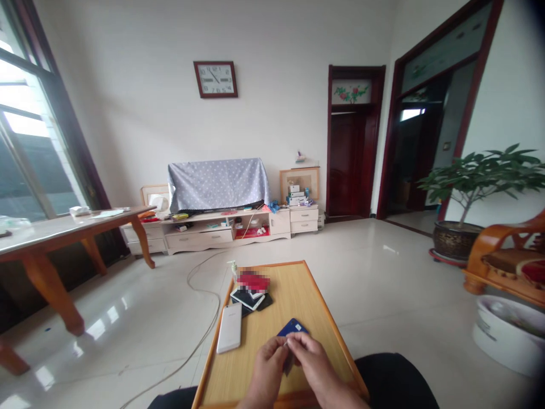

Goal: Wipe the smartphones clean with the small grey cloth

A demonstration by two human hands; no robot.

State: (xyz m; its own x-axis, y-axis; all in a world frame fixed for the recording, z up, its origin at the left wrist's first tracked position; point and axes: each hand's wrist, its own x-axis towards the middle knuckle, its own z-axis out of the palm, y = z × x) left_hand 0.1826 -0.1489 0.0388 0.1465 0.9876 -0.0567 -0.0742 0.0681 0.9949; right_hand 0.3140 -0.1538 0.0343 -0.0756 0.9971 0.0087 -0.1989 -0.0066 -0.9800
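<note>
Blue card [292, 328], lower part hidden behind the hands. Small dark piece [288, 363] between the left hand [266, 372] and right hand [317, 363], too shaded to tell. Red patch [253, 281] on the wooden tray [306, 295], blurred past naming. Forearms [251, 397] and near end of the tray, cut off by the bottom edge. Wooden chair [506, 255] and white tub [506, 335], cut off at the right. Long table [63, 236], cut off at the left. Small things [251, 227] on the TV stand [200, 238], too tiny to tell.

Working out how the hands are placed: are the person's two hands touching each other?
Touching. The head view shows the left hand and the right hand meeting at the fingers, with no gap between them.
</note>
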